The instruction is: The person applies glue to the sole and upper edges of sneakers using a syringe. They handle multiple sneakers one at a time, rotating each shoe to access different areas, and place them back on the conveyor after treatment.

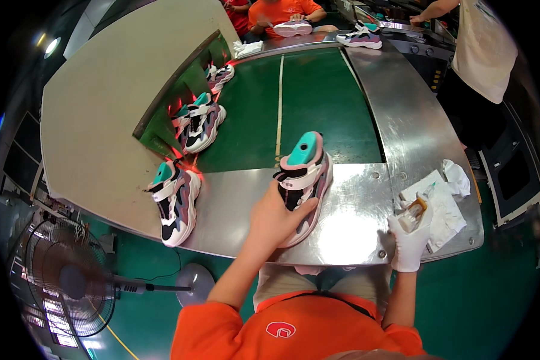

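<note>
My bare left hand (273, 216) is wrapped round the forefoot of a sneaker (306, 180) in white, black, mauve and pink with a teal lining. Its toe points toward me, and it rests at the metal front of the table. A white glove covers my right hand (411, 243), which grips a small clear bottle (413, 216) with something amber in it. Beside that hand lie white cloths or papers (444, 210). To the left, another matching sneaker (175, 204) stands near the table's front edge.
Along a green divider (162, 111) stand more sneakers (204, 126), lit by red light. A green belt (252, 114) runs away from me between metal borders (390, 84). Two people in orange and red sit at the far end; one stands at right. A fan (72, 279) stands lower left.
</note>
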Action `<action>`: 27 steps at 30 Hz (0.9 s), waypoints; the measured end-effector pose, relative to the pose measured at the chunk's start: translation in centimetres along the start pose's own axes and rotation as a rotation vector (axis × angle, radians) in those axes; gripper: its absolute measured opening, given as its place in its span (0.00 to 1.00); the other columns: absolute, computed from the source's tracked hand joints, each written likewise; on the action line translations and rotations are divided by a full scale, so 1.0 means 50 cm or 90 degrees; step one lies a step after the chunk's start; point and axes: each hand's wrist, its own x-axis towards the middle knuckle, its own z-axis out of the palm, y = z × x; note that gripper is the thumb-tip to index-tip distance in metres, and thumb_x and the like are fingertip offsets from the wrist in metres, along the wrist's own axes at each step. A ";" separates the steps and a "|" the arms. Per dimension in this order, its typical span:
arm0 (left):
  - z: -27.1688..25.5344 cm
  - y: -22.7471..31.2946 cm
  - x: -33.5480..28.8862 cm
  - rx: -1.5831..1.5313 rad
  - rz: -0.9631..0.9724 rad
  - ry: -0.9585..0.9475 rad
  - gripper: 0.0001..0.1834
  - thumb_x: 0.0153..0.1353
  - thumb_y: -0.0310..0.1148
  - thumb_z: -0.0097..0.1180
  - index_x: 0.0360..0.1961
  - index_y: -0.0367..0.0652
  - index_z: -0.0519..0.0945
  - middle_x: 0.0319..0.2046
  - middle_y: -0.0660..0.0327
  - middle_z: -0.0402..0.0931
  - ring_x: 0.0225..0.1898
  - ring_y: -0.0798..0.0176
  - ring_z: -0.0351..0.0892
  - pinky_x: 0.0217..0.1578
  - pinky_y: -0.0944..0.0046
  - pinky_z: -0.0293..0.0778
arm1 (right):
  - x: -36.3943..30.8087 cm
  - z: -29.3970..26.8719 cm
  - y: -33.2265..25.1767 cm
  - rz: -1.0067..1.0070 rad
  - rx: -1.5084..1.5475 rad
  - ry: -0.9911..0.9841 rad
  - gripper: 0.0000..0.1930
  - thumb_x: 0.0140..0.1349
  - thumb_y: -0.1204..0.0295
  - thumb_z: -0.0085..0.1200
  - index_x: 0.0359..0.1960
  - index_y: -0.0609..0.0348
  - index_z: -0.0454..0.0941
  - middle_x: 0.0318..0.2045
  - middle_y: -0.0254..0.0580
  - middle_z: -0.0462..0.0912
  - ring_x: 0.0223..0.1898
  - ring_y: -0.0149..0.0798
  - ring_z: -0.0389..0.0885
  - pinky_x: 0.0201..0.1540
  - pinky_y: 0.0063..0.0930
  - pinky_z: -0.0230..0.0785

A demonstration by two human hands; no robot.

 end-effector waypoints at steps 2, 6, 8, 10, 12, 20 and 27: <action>-0.011 0.009 -0.040 0.028 -0.075 0.016 0.43 0.56 0.56 0.58 0.59 0.31 0.62 0.43 0.42 0.78 0.43 0.41 0.80 0.42 0.53 0.75 | -0.003 0.003 -0.003 0.004 0.018 -0.005 0.37 0.46 0.85 0.63 0.60 0.58 0.60 0.47 0.43 0.71 0.39 0.30 0.72 0.37 0.21 0.69; 0.001 0.025 -0.116 -0.115 -0.037 -0.063 0.48 0.61 0.48 0.55 0.69 0.30 0.43 0.42 0.42 0.78 0.41 0.39 0.80 0.43 0.53 0.74 | -0.004 0.007 -0.006 0.013 0.048 0.000 0.37 0.46 0.86 0.63 0.59 0.57 0.60 0.47 0.42 0.70 0.30 0.26 0.71 0.27 0.16 0.66; 0.002 0.041 -0.153 -0.170 0.015 -0.155 0.54 0.60 0.45 0.57 0.69 0.30 0.32 0.39 0.47 0.80 0.37 0.47 0.83 0.38 0.59 0.76 | -0.010 0.005 -0.014 0.045 0.028 -0.023 0.38 0.44 0.85 0.64 0.59 0.57 0.60 0.47 0.42 0.70 0.34 0.28 0.72 0.32 0.19 0.69; -0.041 0.061 -0.172 -0.047 0.032 -0.291 0.46 0.60 0.41 0.59 0.69 0.30 0.46 0.37 0.51 0.81 0.38 0.50 0.83 0.37 0.61 0.77 | -0.020 -0.008 0.001 -0.034 -0.082 -0.039 0.39 0.43 0.84 0.64 0.59 0.56 0.61 0.47 0.42 0.70 0.38 0.30 0.72 0.39 0.22 0.69; -0.080 0.041 -0.142 -0.019 0.345 -0.107 0.36 0.60 0.38 0.60 0.65 0.33 0.59 0.36 0.53 0.81 0.39 0.51 0.82 0.38 0.62 0.77 | -0.029 -0.025 0.002 -0.042 -0.129 -0.044 0.39 0.41 0.83 0.64 0.59 0.56 0.61 0.47 0.41 0.70 0.43 0.32 0.71 0.46 0.25 0.68; -0.130 0.016 0.047 0.127 0.524 -0.087 0.41 0.42 0.45 0.71 0.57 0.41 0.70 0.47 0.55 0.76 0.48 0.49 0.74 0.52 0.52 0.67 | -0.024 -0.055 -0.073 0.073 -0.201 -0.075 0.31 0.47 0.82 0.62 0.55 0.57 0.66 0.37 0.37 0.74 0.23 0.24 0.72 0.20 0.17 0.64; -0.115 -0.063 -0.067 0.114 0.569 0.017 0.32 0.41 0.43 0.68 0.48 0.41 0.75 0.45 0.56 0.76 0.47 0.52 0.76 0.49 0.55 0.70 | -0.029 -0.044 -0.197 0.215 -0.232 -0.218 0.24 0.48 0.77 0.56 0.51 0.66 0.71 0.23 0.37 0.74 0.17 0.26 0.70 0.20 0.18 0.63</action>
